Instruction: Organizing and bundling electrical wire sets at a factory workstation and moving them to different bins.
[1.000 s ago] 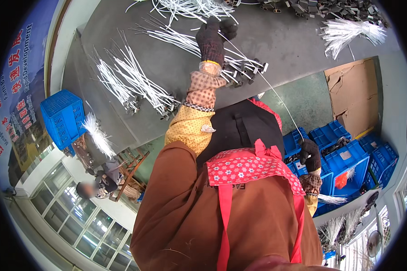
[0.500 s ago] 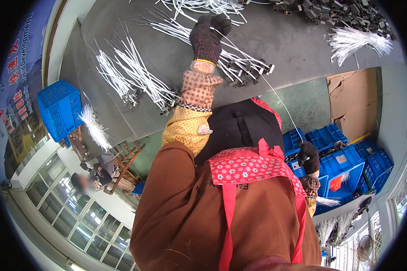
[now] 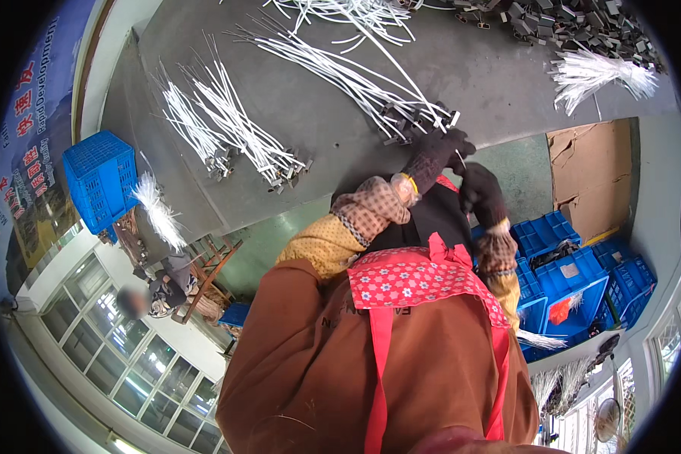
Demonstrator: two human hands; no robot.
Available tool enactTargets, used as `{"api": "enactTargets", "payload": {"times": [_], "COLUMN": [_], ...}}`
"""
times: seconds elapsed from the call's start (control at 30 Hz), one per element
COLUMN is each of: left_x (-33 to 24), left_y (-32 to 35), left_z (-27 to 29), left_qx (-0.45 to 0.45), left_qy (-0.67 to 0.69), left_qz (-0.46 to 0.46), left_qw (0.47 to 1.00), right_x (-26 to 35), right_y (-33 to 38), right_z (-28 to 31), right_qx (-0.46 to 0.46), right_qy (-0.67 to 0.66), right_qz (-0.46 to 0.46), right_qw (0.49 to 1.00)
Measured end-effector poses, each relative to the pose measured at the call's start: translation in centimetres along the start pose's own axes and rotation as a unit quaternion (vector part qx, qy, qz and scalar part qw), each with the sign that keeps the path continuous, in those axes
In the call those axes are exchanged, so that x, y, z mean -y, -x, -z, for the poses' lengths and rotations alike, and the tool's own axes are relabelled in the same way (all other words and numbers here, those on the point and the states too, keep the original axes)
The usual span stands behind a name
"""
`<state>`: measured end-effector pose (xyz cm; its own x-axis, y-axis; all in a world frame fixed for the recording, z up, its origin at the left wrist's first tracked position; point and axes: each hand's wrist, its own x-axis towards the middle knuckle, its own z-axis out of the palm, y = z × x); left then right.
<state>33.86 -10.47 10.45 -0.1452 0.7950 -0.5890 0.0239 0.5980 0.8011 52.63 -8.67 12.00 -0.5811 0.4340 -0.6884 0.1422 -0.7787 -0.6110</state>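
Observation:
My left hand, in a dark knitted glove, is closed around a white cable by the table's front edge. The cable runs back from it over the worktop to a loose heap of white cables. Close beside it, my gloved right hand pinches the short end of cable standing out of the left fist. Right by my left hand lies a bunch of white cables tipped with small dark blocks. Two similar bunches rest farther left.
Many dark metal pieces are heaped at the table's far right, by a tied white bundle. Blue crates stand low at right near a cardboard sheet. Another blue crate is at left; a person sits beyond.
My left hand has come down and right from the cable's middle to the table edge. My right hand has moved up to meet it, and the stretch of cable between them is now short.

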Motion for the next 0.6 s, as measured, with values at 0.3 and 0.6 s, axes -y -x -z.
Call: {"api": "enactTargets", "payload": {"times": [0.3,0.6], "left_x": [1.2,-3.5], "left_y": [0.5,-11.8], "left_z": [8.8,25.3], "left_qx": [-0.119,-0.076], "left_qy": [-0.279,-0.279], "left_qz": [-0.273,-0.04], "left_qw": [0.913,0.956], "right_x": [4.8,4.8], "right_y": [-7.4,-10.7], "right_z": [-8.9,-8.6], "right_qx": [-0.057,-0.182], "right_qy": [0.053,0.672], "right_qz": [0.004,0.276], "right_qw": [0.997,0.662]}}
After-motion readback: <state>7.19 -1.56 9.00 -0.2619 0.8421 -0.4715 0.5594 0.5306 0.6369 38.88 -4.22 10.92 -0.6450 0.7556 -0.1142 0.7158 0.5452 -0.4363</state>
